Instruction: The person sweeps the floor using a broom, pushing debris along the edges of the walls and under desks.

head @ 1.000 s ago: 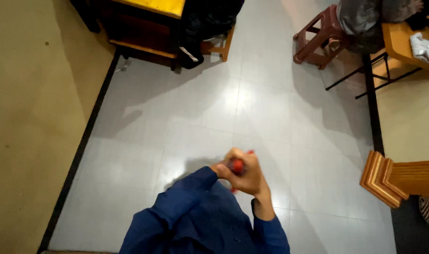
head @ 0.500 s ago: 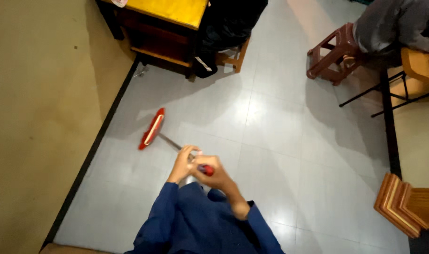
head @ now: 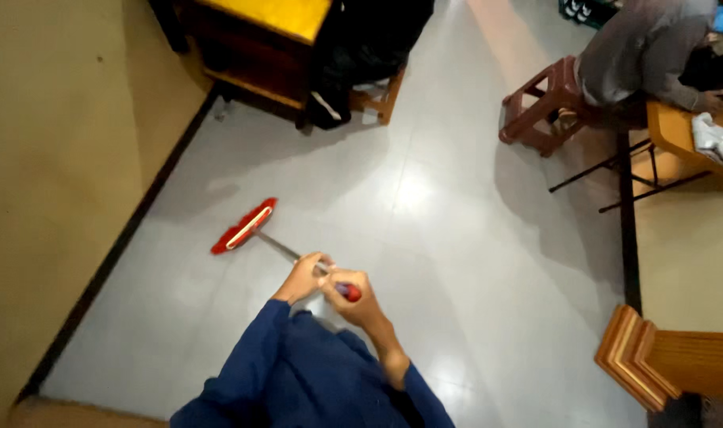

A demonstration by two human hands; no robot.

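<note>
Floor [head: 472,261]: pale glossy tiles, dark border strip along the left wall.
On it: red broom head [head: 244,226], maroon plastic stool [head: 540,107], wooden stool [head: 377,95].

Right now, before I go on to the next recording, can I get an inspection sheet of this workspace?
Surface: pale glossy tiled floor, with light glare and a dark border along the left wall.
Job's things: red broom head on the floor, on a thin metal handle with a red end.
Clutter: nothing seen on the floor near the broom.
Grips: left hand and right hand both closed on the handle's upper end; blue sleeves.
Cables: nothing seen.
Surroundings: yellow-topped dark table, small wooden stool, red plastic stool, another person seated upper right, wooden frame pieces lower right.
</note>
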